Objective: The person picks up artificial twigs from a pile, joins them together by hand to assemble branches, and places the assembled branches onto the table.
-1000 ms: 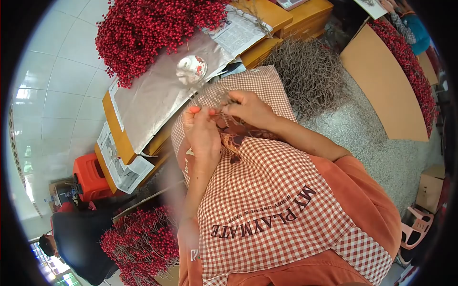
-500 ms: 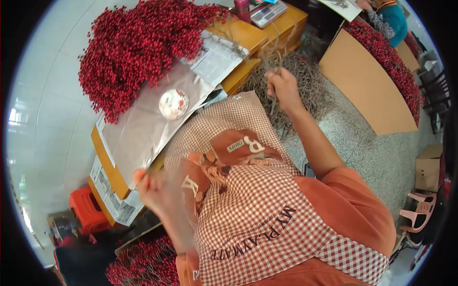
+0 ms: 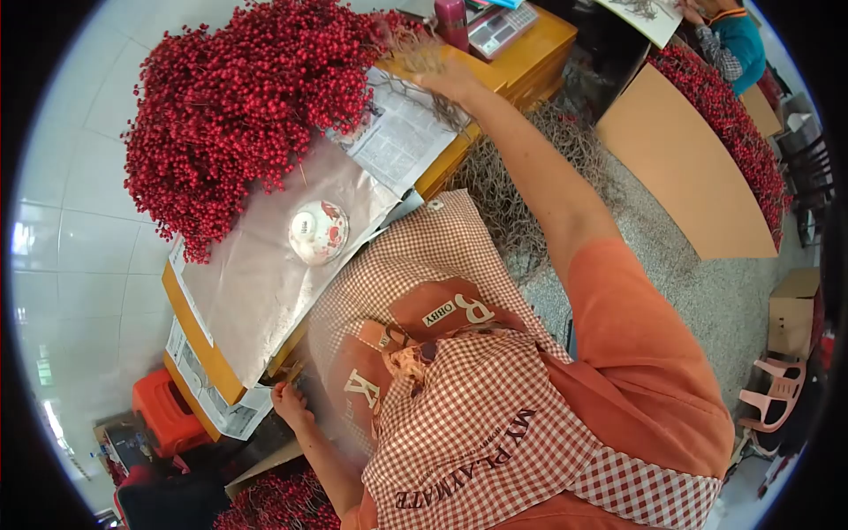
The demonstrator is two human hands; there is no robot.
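Right hand (image 3: 449, 81) holding twigs (image 3: 419, 56), near red berries (image 3: 252, 106), left hand (image 3: 291, 406) apart, grip unclear

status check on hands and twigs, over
Right hand at bare grey-brown twigs, grip blurred. Left hand near yellow-brown wooden table, hold unclear. Large red-berried bunch close beside twigs.

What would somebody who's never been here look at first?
Probably the huge heap of red berries piled on the far end of the table. Next, maybe the shiny white bowl on the silvery sheet, or the bright red container on the left.
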